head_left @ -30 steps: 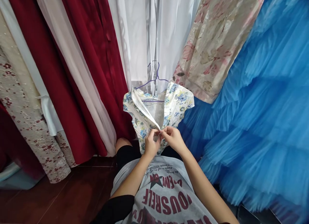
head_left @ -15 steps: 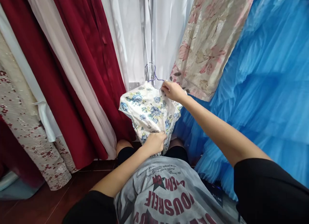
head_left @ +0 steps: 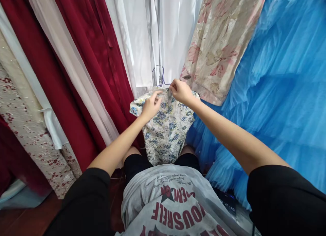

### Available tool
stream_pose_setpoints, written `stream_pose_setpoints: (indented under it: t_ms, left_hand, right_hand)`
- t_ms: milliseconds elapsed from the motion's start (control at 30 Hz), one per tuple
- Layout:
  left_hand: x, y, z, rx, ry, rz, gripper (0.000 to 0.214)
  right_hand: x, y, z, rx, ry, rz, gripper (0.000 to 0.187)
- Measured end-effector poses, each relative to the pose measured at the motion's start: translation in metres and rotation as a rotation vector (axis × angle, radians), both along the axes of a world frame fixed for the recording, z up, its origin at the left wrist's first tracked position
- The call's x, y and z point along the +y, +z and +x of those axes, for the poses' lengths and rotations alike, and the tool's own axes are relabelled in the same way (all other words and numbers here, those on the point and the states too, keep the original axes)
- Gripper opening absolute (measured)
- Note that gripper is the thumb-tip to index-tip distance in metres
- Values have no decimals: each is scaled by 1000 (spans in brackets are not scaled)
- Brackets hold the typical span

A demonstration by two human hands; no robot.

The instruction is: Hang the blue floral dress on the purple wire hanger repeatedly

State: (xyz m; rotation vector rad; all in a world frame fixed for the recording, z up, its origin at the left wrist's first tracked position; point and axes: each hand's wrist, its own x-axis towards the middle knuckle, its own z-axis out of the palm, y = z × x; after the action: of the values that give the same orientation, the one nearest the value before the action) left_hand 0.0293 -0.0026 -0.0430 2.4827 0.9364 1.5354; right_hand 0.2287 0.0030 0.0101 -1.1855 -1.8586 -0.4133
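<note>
A white short-sleeved floral garment (head_left: 159, 127) with blue flowers hangs on a purple wire hanger (head_left: 163, 79) in front of my knees. A seam or closure runs down its middle. Its lower end passes behind my shirt, so I cannot tell if it is a blouse or a dress. My right hand (head_left: 181, 92) pinches the neckline just right of the hanger's hook. Over the garment's left shoulder is my left hand (head_left: 151, 106), fingers apart and slightly blurred, near the neckline. I cannot tell whether its fingertips touch the cloth.
Dark red drapes (head_left: 84, 59) and a pale pink drape (head_left: 68, 52) hang at left, white cloth (head_left: 175, 32) straight ahead. To the right are a beige floral cloth (head_left: 216, 49) and a blue tulle gown (head_left: 285, 93). A grey bin (head_left: 28, 198) stands on the red tiled floor lower left.
My left hand has let go of the garment's lower middle and moved up to the neckline. The garment now hangs straighter and flatter. My right hand keeps its pinch, slightly higher.
</note>
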Motion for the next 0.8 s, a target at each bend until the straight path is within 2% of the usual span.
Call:
stream_pose_setpoints:
  t_ms: [67, 167, 333, 433, 500, 600, 667, 733, 800]
  left_hand:
    - [15, 29, 7, 9, -30, 19, 28]
    - [27, 50, 20, 92, -74, 22, 19]
    - [32, 49, 40, -35, 42, 16, 23]
    - [39, 49, 49, -123, 64, -1, 25]
    - [48, 55, 51, -201, 62, -15, 24]
    - [64, 71, 40, -367, 74, -65, 20]
    - [74, 79, 21, -458, 93, -110, 19]
    - [83, 80, -4, -515, 144, -136, 21]
    - [88, 69, -33, -570, 218, -155, 24]
  right_hand:
    - [-3, 0, -1, -61, -14, 32, 14]
    - [-6, -5, 1, -210, -45, 93, 19]
    - [-1, -24, 10, -486, -59, 138, 28]
    - [2, -35, 12, -506, -53, 128, 33]
    - [3, -43, 11, -521, -35, 109, 33]
    - [1, -58, 8, -581, 34, 56, 23]
    - [-1, -69, 7, -587, 55, 25, 20]
    - [-5, -75, 7, -563, 54, 7, 23]
    - [-9, -78, 7, -540, 61, -6, 25]
